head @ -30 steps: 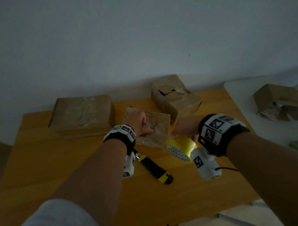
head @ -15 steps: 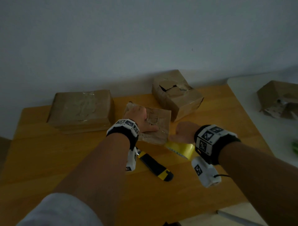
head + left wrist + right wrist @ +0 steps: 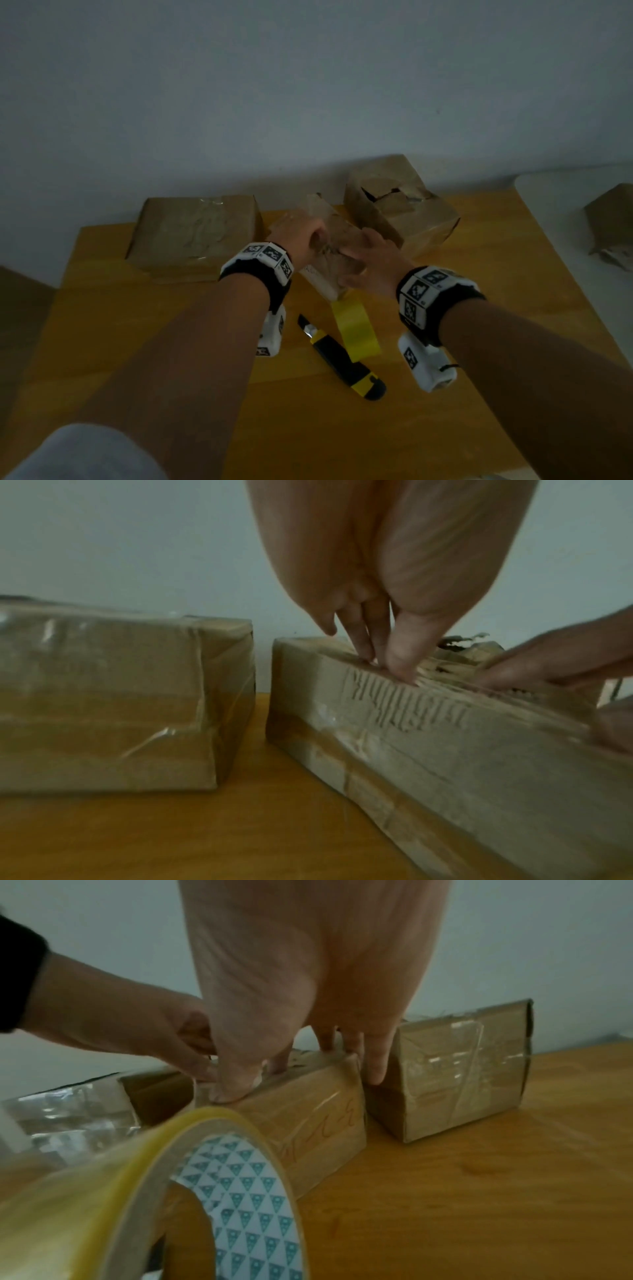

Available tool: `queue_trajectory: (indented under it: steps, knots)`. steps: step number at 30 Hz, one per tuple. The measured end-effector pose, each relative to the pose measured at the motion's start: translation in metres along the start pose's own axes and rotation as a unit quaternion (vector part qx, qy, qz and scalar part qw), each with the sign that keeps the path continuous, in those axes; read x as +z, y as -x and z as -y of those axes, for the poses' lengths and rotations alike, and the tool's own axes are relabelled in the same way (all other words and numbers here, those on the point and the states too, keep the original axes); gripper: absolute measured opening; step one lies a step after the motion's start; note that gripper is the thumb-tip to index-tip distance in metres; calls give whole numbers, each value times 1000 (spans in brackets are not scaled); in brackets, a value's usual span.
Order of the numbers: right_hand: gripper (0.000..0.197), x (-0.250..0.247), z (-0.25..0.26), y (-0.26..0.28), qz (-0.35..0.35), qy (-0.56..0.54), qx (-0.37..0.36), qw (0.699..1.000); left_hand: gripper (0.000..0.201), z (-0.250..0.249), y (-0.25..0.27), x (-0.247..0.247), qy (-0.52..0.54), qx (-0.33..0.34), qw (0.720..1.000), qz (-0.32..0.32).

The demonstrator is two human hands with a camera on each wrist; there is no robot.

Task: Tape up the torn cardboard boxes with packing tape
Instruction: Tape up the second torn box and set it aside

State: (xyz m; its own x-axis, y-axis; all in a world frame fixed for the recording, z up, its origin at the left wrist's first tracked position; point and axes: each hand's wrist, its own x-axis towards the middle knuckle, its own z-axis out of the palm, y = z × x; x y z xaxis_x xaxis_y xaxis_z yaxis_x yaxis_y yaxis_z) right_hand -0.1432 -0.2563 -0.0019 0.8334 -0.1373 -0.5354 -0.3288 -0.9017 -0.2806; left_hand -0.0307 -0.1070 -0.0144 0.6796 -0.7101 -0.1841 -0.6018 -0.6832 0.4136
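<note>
At frame centre, right hand (image 3: pixel 370 263) had dropped yellow packing-tape roll (image 3: pixel 356 329), joined left hand (image 3: pixel 298 236); both clutched small torn brown cardboard box (image 3: pixel 330 219), probably pressing tape.

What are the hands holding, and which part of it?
Both hold the small box. The left hand pinches its torn top edge; the right hand clasps its top, thumb on the near side, fingers over the far side.
</note>
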Motion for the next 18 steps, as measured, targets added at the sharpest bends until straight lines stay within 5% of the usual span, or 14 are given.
queue_trajectory:
  steps: [3, 5, 8, 11, 13, 18]
  knots:
    - [74, -2, 3, -10, 11, 50, 27, 998, 13, 6, 16, -5, 91, -75, 985, -124]
    - [77, -4, 8, -13, 5, 76, 42, 996, 8, 9, 25, -9, 121, -119, 975, -143]
    - [80, -1, 16, -12, -33, 55, 65, 996, 16, 7, 33, -5, 223, -217, 949, 58]
    - [87, 0, 23, -11, -56, 34, 72, 995, 45, 1, 41, 9, 357, -300, 847, 255]
    - [95, -2, 27, -12, -63, 30, 75, 995, 65, 5, 41, 18, 369, -308, 840, 253]
    - [92, -3, 29, -15, 6, 23, 77, 997, 70, 9, 39, 12, 342, -336, 839, 256]
